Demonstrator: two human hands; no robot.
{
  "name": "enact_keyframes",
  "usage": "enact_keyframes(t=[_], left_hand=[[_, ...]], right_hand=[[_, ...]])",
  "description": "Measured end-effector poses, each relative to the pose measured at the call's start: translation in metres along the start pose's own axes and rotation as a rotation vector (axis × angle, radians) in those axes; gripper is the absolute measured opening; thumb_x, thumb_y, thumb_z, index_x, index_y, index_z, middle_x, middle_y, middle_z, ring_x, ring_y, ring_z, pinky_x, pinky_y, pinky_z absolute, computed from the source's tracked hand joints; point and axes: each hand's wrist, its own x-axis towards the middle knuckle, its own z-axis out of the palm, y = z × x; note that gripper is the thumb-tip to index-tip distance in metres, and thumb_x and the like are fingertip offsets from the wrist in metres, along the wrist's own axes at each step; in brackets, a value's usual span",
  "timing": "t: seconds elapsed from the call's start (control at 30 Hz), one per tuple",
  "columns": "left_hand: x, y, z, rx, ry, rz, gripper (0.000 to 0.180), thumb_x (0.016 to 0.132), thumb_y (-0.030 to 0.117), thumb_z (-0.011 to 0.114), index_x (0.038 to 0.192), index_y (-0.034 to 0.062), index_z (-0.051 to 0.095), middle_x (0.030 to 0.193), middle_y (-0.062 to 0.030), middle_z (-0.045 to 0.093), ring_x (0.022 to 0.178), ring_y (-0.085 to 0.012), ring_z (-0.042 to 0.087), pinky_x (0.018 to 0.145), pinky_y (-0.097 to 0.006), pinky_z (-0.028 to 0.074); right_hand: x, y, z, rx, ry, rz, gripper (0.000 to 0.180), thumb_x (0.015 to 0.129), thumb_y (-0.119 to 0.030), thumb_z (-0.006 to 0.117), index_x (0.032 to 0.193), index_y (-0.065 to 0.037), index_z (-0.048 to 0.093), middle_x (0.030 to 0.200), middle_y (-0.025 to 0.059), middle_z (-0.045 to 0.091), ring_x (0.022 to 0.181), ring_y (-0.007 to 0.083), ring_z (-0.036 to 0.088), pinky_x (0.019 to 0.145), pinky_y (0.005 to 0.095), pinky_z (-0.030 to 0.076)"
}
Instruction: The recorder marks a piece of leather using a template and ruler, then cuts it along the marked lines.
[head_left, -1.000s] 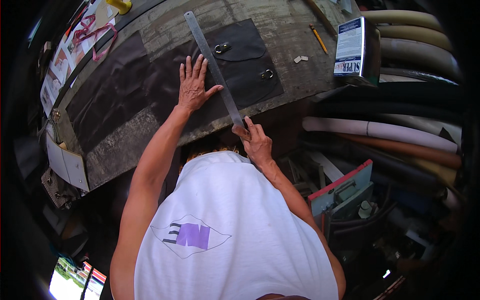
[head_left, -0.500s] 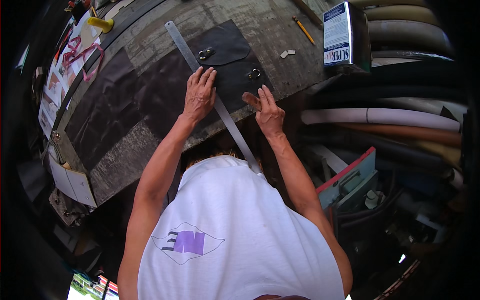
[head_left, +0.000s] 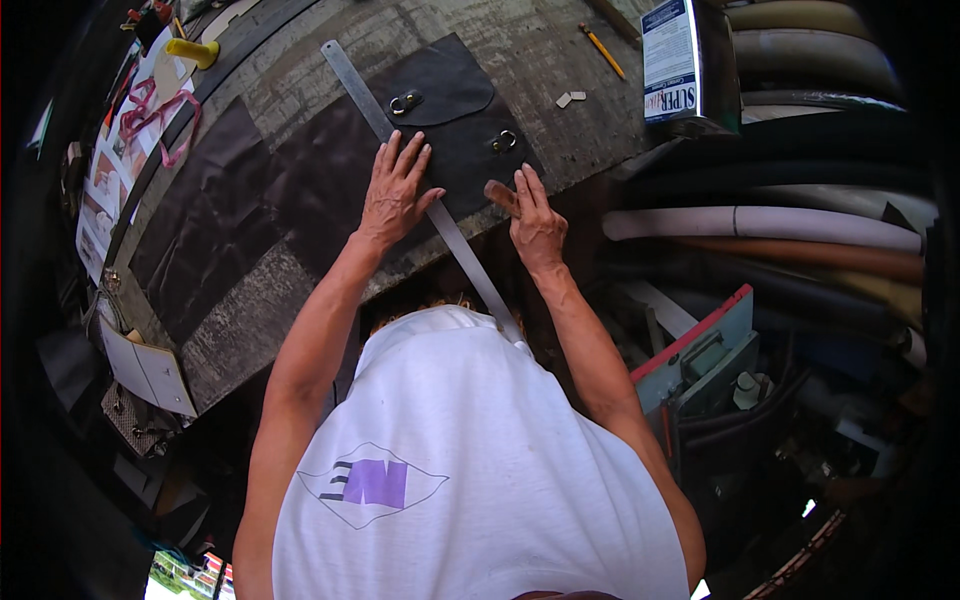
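Note:
My left hand (head_left: 398,190) lies spread with its fingers apart across a long steel ruler (head_left: 462,250) and the dark leather under it. The ruler runs slantwise over the leather and past the table's near edge toward my chest. A black leather flap piece (head_left: 440,85) with a metal ring fitting lies beyond the hand, and a second ring fitting (head_left: 505,142) sits nearer my right hand. My right hand (head_left: 538,225), two fingers stretched onto the leather's edge, holds a short brown rounded-end tool (head_left: 500,197) low against it; its working end is hidden.
A large brown leather sheet (head_left: 215,200) spreads left on the worn table (head_left: 250,300). A pencil (head_left: 603,52), two small pale pieces (head_left: 570,99) and a metal can (head_left: 690,65) lie or stand to the right. Material rolls (head_left: 765,222) stack beyond the right edge.
My left thumb has swung out to the right over the ruler, and the fingers are more spread. My right hand and its brown tool have barely shifted; the whole view has tilted slightly.

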Motion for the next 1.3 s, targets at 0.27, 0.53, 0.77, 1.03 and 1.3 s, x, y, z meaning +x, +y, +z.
enact_keyframes(t=[0.27,0.53,0.77,1.03,1.3], left_hand=[[-0.005,-0.002,0.006,-0.048,-0.025,-0.005,0.079,0.084,0.049,0.068,0.141,-0.0006,0.044,0.154,-0.0138,0.030,0.145,-0.0385,0.020,0.119,-0.049,0.018],[-0.004,0.000,0.009,-0.078,0.029,0.006,0.084,0.079,0.053,0.070,0.137,-0.0044,0.047,0.154,-0.0142,0.031,0.145,-0.0396,0.019,0.119,-0.049,0.018],[-0.005,0.007,0.011,-0.059,0.009,-0.038,0.085,0.079,0.052,0.071,0.144,0.0050,0.042,0.155,-0.0120,0.029,0.147,-0.0382,0.016,0.120,-0.050,0.014],[-0.007,0.008,0.011,-0.039,0.015,-0.033,0.081,0.081,0.052,0.070,0.145,0.0119,0.041,0.154,-0.0111,0.028,0.147,-0.0380,0.014,0.120,-0.050,0.012],[-0.007,0.007,0.013,-0.049,0.020,-0.043,0.081,0.081,0.052,0.070,0.145,0.0119,0.041,0.155,-0.0116,0.028,0.147,-0.0373,0.014,0.120,-0.050,0.011]], right_hand=[[-0.001,0.000,0.004,0.008,0.015,0.015,0.057,0.077,0.004,0.060,0.133,-0.009,0.055,0.142,0.0032,0.051,0.099,0.0294,0.068,0.075,0.0381,0.059],[0.000,-0.005,0.000,0.022,0.027,0.026,0.059,0.078,0.005,0.057,0.135,-0.010,0.053,0.142,0.0027,0.050,0.095,0.0315,0.068,0.073,0.0393,0.059],[0.003,-0.008,-0.003,0.046,-0.040,0.064,0.061,0.077,0.005,0.058,0.135,-0.006,0.048,0.143,0.0049,0.045,0.098,0.0347,0.067,0.075,0.0428,0.058],[0.007,-0.010,0.002,0.048,0.012,0.084,0.057,0.079,0.003,0.059,0.135,-0.005,0.048,0.140,0.0082,0.047,0.091,0.0365,0.069,0.074,0.0430,0.058],[0.018,-0.007,0.008,-0.013,-0.100,-0.017,0.065,0.077,0.006,0.058,0.138,-0.010,0.048,0.147,0.0075,0.043,0.098,0.0341,0.068,0.075,0.0417,0.058]])
